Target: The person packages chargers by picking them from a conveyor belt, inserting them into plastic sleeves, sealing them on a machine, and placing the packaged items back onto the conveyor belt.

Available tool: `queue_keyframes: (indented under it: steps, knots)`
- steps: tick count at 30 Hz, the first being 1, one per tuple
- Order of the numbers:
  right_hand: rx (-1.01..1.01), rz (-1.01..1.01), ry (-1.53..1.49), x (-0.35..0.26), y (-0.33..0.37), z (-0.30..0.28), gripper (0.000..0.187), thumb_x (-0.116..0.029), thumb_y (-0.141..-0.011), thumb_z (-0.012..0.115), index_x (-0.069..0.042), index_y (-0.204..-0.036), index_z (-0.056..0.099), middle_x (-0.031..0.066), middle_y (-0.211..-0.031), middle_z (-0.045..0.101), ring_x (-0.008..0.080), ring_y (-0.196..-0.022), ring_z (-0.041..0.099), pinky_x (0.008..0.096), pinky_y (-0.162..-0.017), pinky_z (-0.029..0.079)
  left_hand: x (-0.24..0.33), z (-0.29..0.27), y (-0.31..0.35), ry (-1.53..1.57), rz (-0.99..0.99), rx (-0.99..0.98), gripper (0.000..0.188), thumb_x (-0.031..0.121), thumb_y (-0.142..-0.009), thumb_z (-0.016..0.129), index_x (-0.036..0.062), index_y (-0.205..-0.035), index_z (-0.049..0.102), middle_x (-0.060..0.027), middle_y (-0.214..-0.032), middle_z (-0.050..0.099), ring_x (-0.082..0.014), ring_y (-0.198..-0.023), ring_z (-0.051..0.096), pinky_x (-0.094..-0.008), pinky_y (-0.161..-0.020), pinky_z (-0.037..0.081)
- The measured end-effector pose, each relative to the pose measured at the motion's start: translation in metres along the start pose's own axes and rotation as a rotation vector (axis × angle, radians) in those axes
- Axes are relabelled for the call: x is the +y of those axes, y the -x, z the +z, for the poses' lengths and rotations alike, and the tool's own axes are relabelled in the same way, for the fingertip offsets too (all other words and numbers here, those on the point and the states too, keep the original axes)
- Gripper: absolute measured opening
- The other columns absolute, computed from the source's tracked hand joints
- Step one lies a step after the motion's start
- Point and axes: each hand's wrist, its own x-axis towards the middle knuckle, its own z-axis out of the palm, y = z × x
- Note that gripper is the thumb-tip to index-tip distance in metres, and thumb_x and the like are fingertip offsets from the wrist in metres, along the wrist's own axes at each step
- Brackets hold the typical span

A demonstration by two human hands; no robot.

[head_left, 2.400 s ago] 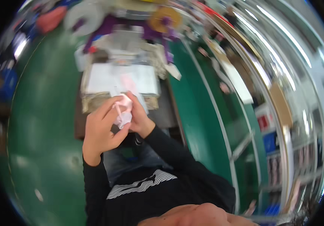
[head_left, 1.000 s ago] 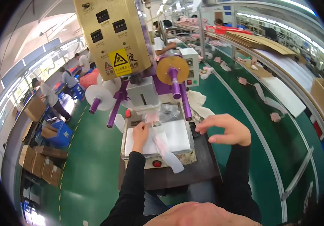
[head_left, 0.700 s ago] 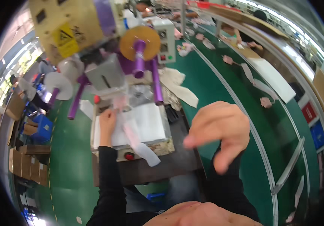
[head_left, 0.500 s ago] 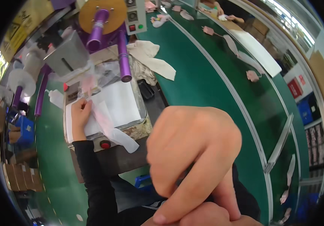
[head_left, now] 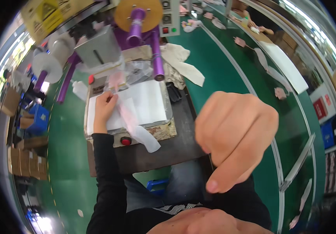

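Left hand [head_left: 104, 106] pinches a pink-white strip [head_left: 131, 121] on the white pad [head_left: 148, 101]; right hand [head_left: 236, 136] curls loosely, holding nothing.

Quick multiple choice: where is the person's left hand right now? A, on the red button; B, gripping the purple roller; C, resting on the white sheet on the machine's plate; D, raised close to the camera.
C: the left hand lies flat on the white sheet, holding the pinkish strip, while the right hand is the one raised near the camera.
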Motion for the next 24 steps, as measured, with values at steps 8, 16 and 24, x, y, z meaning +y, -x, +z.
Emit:
queue_keyframes:
  steps: [8, 16, 24]
  knots:
    - [0.057, 0.068, 0.075, -0.001, -0.009, 0.029, 0.036, -0.028, -0.089, 0.083, 0.008, -0.087, 0.077, 0.0033, -0.064, 0.061, 0.0101, -0.044, 0.049, 0.0255, -0.04, 0.029, -0.001, 0.004, 0.001, -0.006, 0.041, -0.005, 0.028, 0.018, -0.09, 0.071, -0.0018, -0.076, 0.058, -0.0052, -0.06, 0.051, -0.0114, -0.059, 0.043, -0.0333, -0.054, 0.036]
    - [0.072, -0.044, -0.204, -0.008, 0.001, 0.029, 0.007, 0.003, -0.081, 0.078, 0.008, -0.08, 0.073, 0.0033, -0.061, 0.059, 0.0111, -0.041, 0.046, 0.0261, -0.039, 0.026, -0.001, 0.011, 0.0, 0.032, 0.006, -0.033, 0.028, 0.016, -0.092, 0.07, -0.0007, -0.075, 0.055, -0.0006, -0.063, 0.049, -0.0092, -0.062, 0.041, -0.0303, -0.056, 0.035]
    - [0.053, 0.008, -0.101, 0.0, 0.001, 0.021, 0.022, -0.013, -0.087, 0.081, 0.007, -0.082, 0.074, 0.0047, -0.063, 0.062, 0.0113, -0.041, 0.048, 0.025, -0.039, 0.028, -0.003, 0.008, 0.001, 0.087, 0.01, -0.03, 0.027, 0.014, -0.092, 0.071, -0.001, -0.076, 0.055, 0.0002, -0.063, 0.048, -0.0084, -0.062, 0.04, -0.0301, -0.055, 0.034]
